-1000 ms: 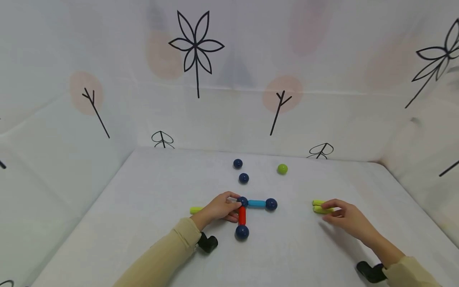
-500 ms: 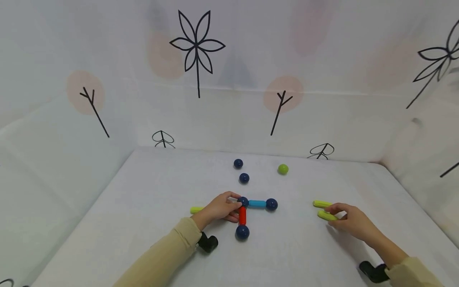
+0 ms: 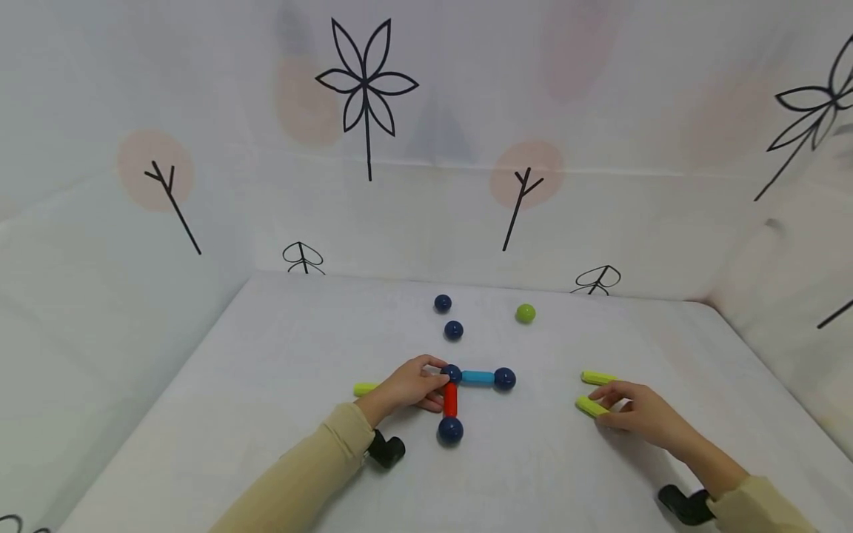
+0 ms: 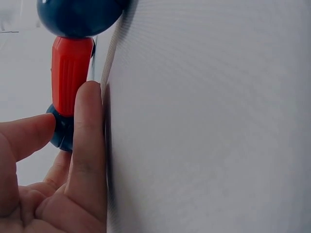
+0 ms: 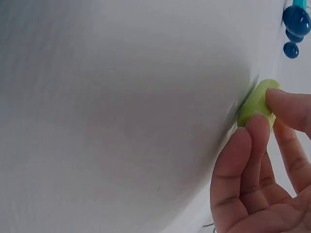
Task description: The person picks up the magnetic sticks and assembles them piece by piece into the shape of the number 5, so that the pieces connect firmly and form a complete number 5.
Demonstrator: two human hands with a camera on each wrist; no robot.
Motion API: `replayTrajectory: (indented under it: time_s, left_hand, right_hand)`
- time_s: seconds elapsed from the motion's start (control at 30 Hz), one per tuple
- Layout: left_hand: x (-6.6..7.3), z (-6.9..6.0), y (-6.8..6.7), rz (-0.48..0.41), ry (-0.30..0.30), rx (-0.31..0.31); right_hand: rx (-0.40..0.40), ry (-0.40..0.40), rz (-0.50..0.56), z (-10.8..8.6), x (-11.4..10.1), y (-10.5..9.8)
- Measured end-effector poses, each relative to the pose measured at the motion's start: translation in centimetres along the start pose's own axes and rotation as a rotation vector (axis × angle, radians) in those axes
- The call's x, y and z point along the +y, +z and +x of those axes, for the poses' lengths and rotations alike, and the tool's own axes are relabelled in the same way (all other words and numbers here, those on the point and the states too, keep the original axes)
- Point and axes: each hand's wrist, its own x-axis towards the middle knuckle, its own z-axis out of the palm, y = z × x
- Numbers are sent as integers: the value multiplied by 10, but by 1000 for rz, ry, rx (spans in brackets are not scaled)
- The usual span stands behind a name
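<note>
A white cloth wall (image 3: 433, 215) printed with plants and pale pink patches stands behind the white table (image 3: 533, 459). Two beige sleeves (image 3: 300, 474) reach in from the near side. The left hand (image 3: 409, 386) pinches a navy corner ball (image 3: 454, 371) near the middle of the table; the right hand (image 3: 643, 414), well apart from it, has a lime rod (image 3: 589, 406) gripped between thumb and fingers, low by the tabletop, though I can't tell whether it touches. A second lime rod (image 3: 597, 377) lies just beyond that hand; a third lime rod (image 3: 364, 389) pokes out behind the left wrist. From the corner ball, a blue rod (image 3: 477, 378) runs right to one end ball (image 3: 504, 379), and a red rod (image 3: 450, 400) runs towards the person to a near ball (image 3: 450, 431), both navy. Farther back sit two loose navy balls (image 3: 454, 330) and a green ball (image 3: 526, 313).
</note>
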Motion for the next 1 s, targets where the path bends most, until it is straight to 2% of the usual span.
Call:
replayTrajectory:
  time_s: [0.33, 0.77, 1.0]
  left_hand:
    - [0, -1, 0, 5, 7, 1]
    - [0, -2, 1, 12, 5, 10]
    - [0, -3, 1, 10, 4, 9]
  right_hand:
    - [-29, -51, 76, 0, -23, 14]
    - [-68, -105, 102, 5, -49, 34]
    - [-131, -186, 137, 7, -59, 44]
